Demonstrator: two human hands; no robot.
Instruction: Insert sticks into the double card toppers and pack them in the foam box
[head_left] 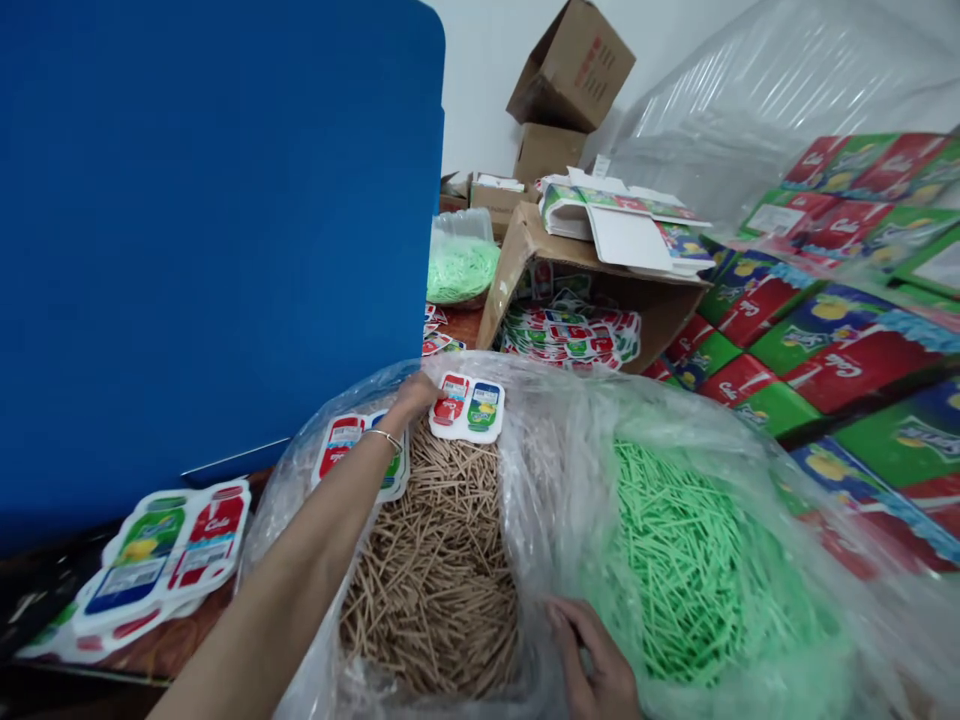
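My left hand reaches over a clear plastic bag filled with thin brown sticks. Its fingers close on the left edge of a white-bordered blister card printed with a red cola and a blue-green lemon can. A similar card lies on the bag's left side, partly covered by my forearm. Low in the view, my right hand is at the plastic between the two bags, thumb and forefinger tips together. What sits between those tips is too small to make out. Bright green sticks fill the bag to the right.
A blue panel blocks the upper left. More printed cards are stacked at lower left. An open carton behind holds many cards, with flattened boxes on top. Wrapped cola-and-lemon boxes pile up at the right.
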